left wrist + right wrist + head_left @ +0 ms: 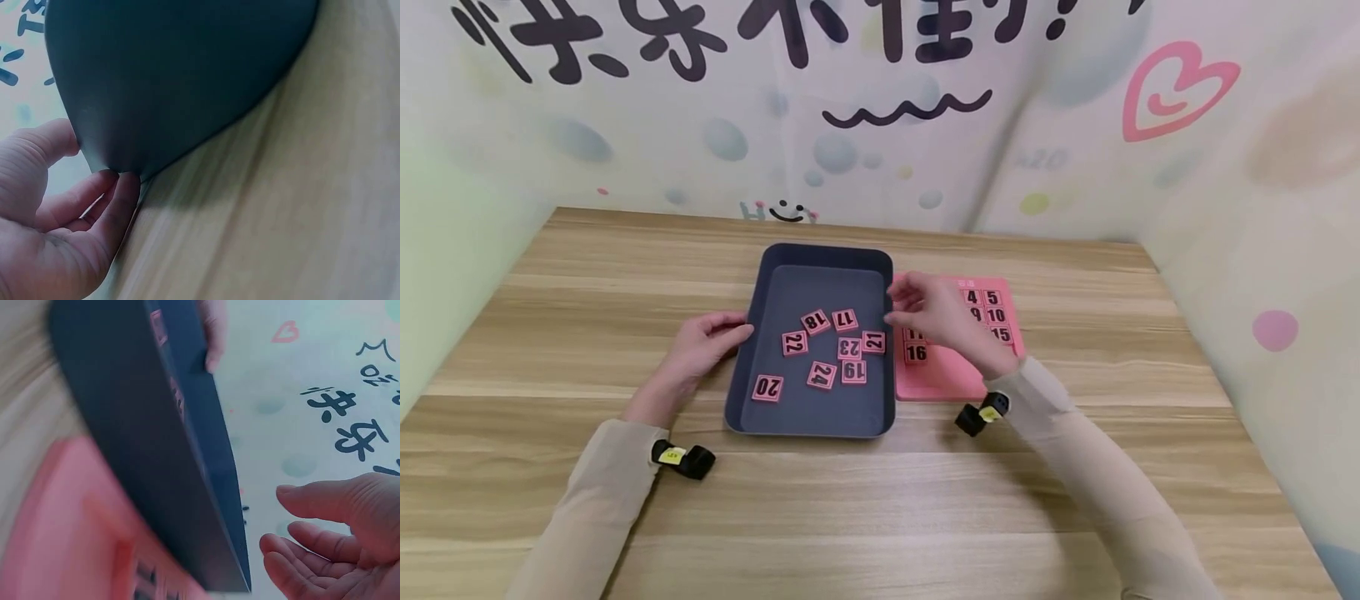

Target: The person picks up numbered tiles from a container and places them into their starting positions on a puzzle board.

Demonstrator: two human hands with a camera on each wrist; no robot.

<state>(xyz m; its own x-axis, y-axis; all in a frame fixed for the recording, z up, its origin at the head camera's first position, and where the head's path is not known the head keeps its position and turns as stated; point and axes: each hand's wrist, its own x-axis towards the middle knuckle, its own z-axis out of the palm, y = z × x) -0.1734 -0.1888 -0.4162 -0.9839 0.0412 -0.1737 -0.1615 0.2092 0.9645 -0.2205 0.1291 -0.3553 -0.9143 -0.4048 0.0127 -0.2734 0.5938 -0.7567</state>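
A dark blue-grey tray lies on the table, holding several loose pink number tiles. My left hand is at its left side; in the left wrist view the thumb meets the rim and the fingertips touch the outer wall. Beside the tray's right wall, my right hand hovers over a pink number board and hides part of it. In the right wrist view, thumb and fingers are spread, apart from the tray, with nothing between them.
The board's upper rows carry number tiles; its lower part is plain pink. Wood-grain table extends around both. A printed cloth with dark lettering hangs behind the table's back edge. Each wrist wears a small black camera.
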